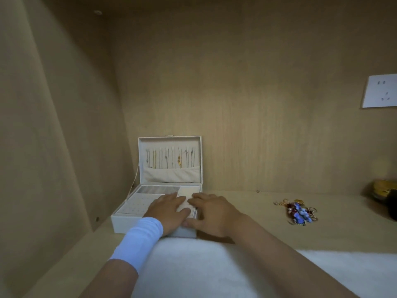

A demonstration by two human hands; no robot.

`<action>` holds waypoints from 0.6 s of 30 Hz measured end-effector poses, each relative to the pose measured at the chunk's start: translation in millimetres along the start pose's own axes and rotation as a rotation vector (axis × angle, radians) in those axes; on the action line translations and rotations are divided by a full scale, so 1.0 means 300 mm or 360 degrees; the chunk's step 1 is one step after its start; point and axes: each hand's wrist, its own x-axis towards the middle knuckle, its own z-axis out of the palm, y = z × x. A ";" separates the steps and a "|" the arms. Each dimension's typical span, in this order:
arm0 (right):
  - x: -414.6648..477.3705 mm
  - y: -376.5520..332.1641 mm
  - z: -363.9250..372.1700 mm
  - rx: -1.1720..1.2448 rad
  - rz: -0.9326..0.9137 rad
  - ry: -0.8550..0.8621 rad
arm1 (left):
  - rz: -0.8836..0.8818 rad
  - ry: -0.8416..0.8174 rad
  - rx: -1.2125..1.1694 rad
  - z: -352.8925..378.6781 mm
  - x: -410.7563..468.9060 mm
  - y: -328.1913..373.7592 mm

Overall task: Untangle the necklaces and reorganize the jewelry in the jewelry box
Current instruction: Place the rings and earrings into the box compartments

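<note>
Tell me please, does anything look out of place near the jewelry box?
Yes. A jumbled heap of colourful jewelry lies on the shelf, well right of the open jewelry box, apart from it, not inside. The necklaces in the lid hang straight and orderly.

Upright lid (169,143) behind jewelry box (126,224), side wall (53,147) near left, bare shelf (242,205) before jewelry pile (300,212).

We saw a dim, warm scene lit softly from the near side, where the white cloth (214,265) glowed brightest, the upper corners fell into shadow, the left panel (43,136) bowed with wide-angle distortion, and the jewelry box (126,223) looked slightly blurred.
</note>
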 end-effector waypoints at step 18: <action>-0.281 0.346 -0.134 0.0117 0.0093 0.0101 | 0.0447 0.0014 0.0056 0.087 0.091 0.335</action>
